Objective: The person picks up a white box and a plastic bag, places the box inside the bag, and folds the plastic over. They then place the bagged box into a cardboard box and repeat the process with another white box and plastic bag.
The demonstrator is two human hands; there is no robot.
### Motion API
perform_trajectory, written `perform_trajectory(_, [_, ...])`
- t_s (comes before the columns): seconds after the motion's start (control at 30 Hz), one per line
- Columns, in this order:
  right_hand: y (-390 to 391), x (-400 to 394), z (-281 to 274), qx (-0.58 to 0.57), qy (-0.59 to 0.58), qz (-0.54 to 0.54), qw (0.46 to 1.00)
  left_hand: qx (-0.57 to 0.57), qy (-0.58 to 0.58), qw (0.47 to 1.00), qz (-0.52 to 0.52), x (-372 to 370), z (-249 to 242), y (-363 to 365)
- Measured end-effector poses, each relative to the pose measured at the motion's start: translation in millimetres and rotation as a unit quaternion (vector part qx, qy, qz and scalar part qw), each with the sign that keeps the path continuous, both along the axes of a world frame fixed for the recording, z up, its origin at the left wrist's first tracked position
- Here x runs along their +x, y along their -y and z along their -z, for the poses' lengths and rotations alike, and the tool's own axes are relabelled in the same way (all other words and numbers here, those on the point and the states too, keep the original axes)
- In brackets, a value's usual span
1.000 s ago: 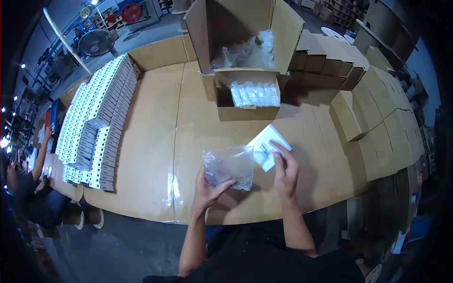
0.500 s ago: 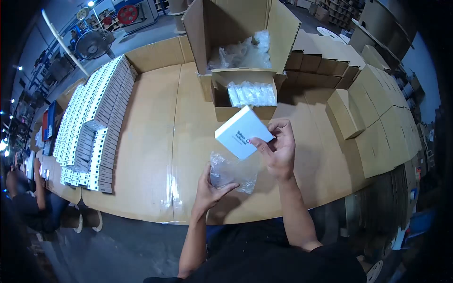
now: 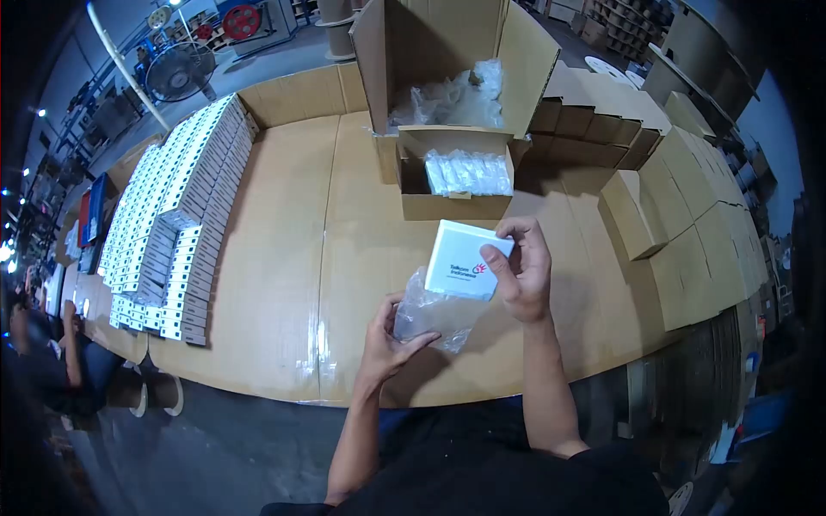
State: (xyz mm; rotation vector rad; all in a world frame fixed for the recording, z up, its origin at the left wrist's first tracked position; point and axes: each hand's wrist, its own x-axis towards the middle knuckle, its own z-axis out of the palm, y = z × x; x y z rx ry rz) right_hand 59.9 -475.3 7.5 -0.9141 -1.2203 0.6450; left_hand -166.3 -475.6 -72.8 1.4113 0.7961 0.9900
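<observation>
Two in grip: plastic bag [image 3: 423, 311] in left hand [image 3: 384, 346], white box [image 3: 465, 243] in right hand [image 3: 527, 279]; beyond, small carton [image 3: 430, 207]; leftward, stacked boxes [image 3: 200, 191].

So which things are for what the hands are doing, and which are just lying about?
Probably for the job:
white box, in the right hand
clear plastic bag, in the left hand
wrapped packs in the small carton
stacked white boxes

Probably just about:
fan
red wheel
</observation>
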Motion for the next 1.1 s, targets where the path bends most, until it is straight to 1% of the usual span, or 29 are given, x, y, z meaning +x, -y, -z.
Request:
perform_trajectory(0.17, [-2, 2, -6, 0.006, 0.018, 0.028, 0.999, 0.011, -0.004, 1.000, -0.005, 0, 3, 1])
perform_trajectory(0.27, [-1, 3, -13, -0.009, 0.035, 0.007, 0.999, 0.004, 0.010, 1.000, -0.006, 1, 1, 0])
perform_trajectory(0.37, [-2, 4, -13, -0.038, 0.091, -0.048, 0.994, -0.022, 0.028, 0.999, 0.002, 3, 0, 0])
perform_trajectory(0.4, [-5, 0, -10, -0.056, 0.051, -0.068, 0.995, -0.034, 0.034, 0.999, 0.006, 3, 1, 1])
perform_trajectory(0.53, [-11, -14, -1, -0.053, 0.079, -0.026, 0.995, -0.035, 0.010, 0.999, -0.003, 3, 4, -1])
perform_trajectory(0.6, [-11, -11, 4, -0.076, 0.083, -0.031, 0.993, -0.022, 0.009, 1.000, -0.019, 3, 2, -1])
perform_trajectory(0.63, [-10, -9, 6, -0.088, 0.085, -0.034, 0.992, -0.023, 0.020, 0.999, -0.025, 4, -1, 0])
perform_trajectory(0.67, [-10, -9, 7, -0.098, 0.054, -0.034, 0.993, -0.023, 0.030, 0.999, -0.031, 5, -6, 2])
perform_trajectory(0.8, [-9, -5, 5, -0.142, 0.110, -0.042, 0.983, -0.026, 0.088, 0.995, -0.046, 10, -1, 3])
perform_trajectory(0.87, [-11, -4, 11, -0.146, 0.115, -0.056, 0.981, -0.083, 0.100, 0.990, -0.057, 12, -4, 3])
perform_trajectory(0.9, [-11, -4, 13, -0.157, 0.103, -0.063, 0.980, -0.112, 0.106, 0.986, -0.063, 13, -6, 3])
perform_trajectory(1.0, [-7, -6, 26, -0.191, 0.081, -0.077, 0.975, -0.117, 0.099, 0.984, -0.087, 17, 6, 2])
perform_trajectory(1.1, [10, -15, 36, -0.166, -0.047, -0.010, 0.985, -0.130, 0.103, 0.980, -0.110, 18, 17, -1])
